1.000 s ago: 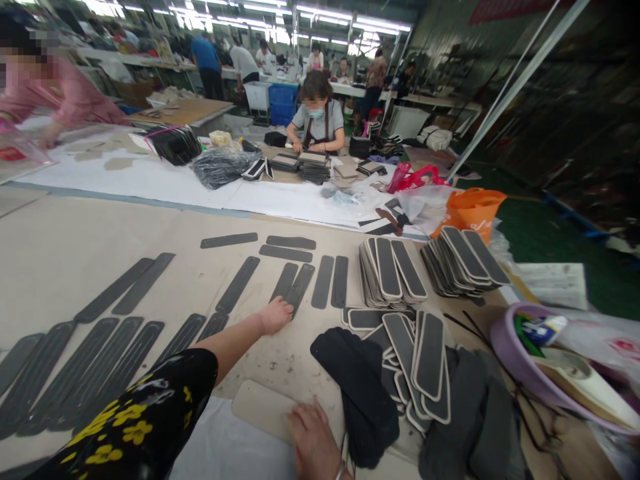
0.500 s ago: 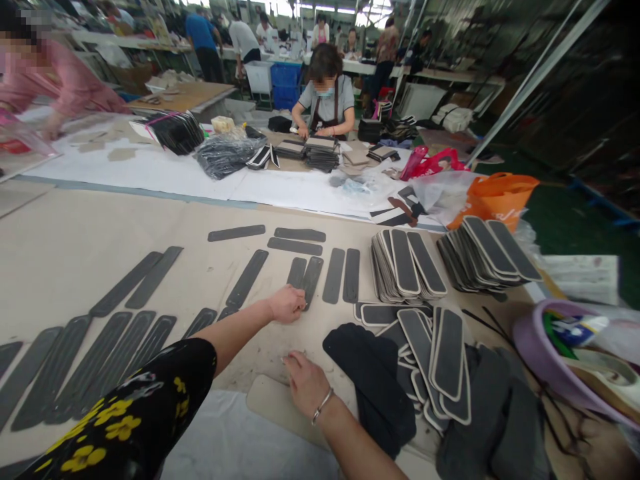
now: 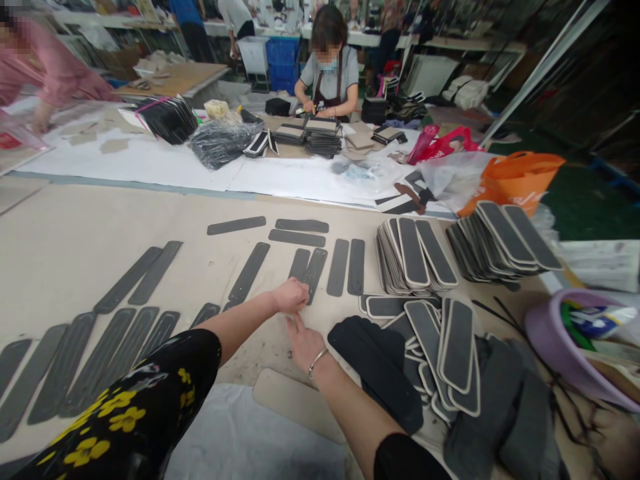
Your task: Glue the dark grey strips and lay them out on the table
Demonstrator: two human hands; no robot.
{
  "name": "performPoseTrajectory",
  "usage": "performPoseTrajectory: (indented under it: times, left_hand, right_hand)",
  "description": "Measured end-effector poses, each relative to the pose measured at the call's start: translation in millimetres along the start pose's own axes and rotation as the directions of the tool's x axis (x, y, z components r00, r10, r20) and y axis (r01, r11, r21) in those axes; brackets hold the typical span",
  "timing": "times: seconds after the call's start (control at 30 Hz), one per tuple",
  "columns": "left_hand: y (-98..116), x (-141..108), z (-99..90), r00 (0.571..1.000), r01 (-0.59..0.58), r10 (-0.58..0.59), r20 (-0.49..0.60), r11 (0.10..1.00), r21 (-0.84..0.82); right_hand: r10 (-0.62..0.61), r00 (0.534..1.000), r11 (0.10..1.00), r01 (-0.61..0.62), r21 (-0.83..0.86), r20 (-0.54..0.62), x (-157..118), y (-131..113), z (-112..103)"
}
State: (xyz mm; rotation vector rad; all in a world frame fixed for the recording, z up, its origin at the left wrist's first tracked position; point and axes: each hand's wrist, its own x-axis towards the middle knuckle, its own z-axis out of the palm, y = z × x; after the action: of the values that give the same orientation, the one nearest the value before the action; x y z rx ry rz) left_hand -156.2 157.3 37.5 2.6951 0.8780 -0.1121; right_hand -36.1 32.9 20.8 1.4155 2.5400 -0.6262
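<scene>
My left hand point(image 3: 291, 295) is closed, its fingertips pressed together at the lower end of a dark grey strip point(image 3: 316, 272) on the table; what they pinch, if anything, is too small to tell. A second grey strip point(image 3: 299, 264) lies beside it, partly behind the hand. Just below, my right hand point(image 3: 304, 341) has its fingers stretched toward the left fingertips and holds nothing visible. A bare beige strip point(image 3: 295, 400) lies near my right wrist. To the right of that hand is a pile of dark rounded pieces point(image 3: 375, 373).
Grey strips point(image 3: 107, 360) spread across the left. Stacked pale-edged panels point(image 3: 415, 257), loose pale-edged panels point(image 3: 457, 347) and a purple basin point(image 3: 545, 333) stand at right. An orange bag point(image 3: 525, 177) sits behind. Across the table a person in an apron point(image 3: 327, 73) works; another in pink point(image 3: 55, 70) leans in.
My right hand has moved up, bringing its fingers close to my left fingertips. The left hand stays by the same grey strip. The view has tilted slightly downward.
</scene>
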Motion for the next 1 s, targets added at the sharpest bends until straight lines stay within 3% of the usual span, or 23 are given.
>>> performPoseTrajectory:
  times: [0.37, 0.6, 0.73, 0.8, 0.87, 1.0]
  left_hand:
    - [-10, 1, 10.8, 0.997, 0.056, -0.064, -0.039, 0.983, -0.173]
    - [-13, 2, 17.0, 0.995, 0.075, -0.086, -0.042, 0.973, -0.218]
    - [-12, 4, 14.9, 0.985, 0.101, -0.131, -0.107, 0.963, -0.249]
    - [-12, 7, 4.1, 0.959, 0.148, -0.213, -0.187, 0.938, -0.312]
    - [-13, 10, -16.1, 0.900, 0.189, -0.324, -0.291, 0.892, -0.411]
    - [-13, 6, -76.4, 0.765, 0.138, -0.470, -0.441, 0.788, -0.599]
  right_hand:
    - [0.025, 0.998, 1.000, -0.025, 0.006, -0.059, 1, 1, 1]
    - [0.042, 0.998, 0.997, -0.045, 0.057, 0.050, 15, 3, 10]
    - [0.055, 0.995, 0.991, -0.065, 0.113, 0.087, 16, 2, 10]
    - [0.055, 0.994, 0.986, -0.068, 0.150, 0.091, 16, 1, 11]
    - [0.059, 0.995, 0.977, -0.074, 0.198, 0.081, 16, 2, 14]
    - [0.075, 0.997, 0.937, -0.070, 0.342, -0.002, 17, 11, 19]
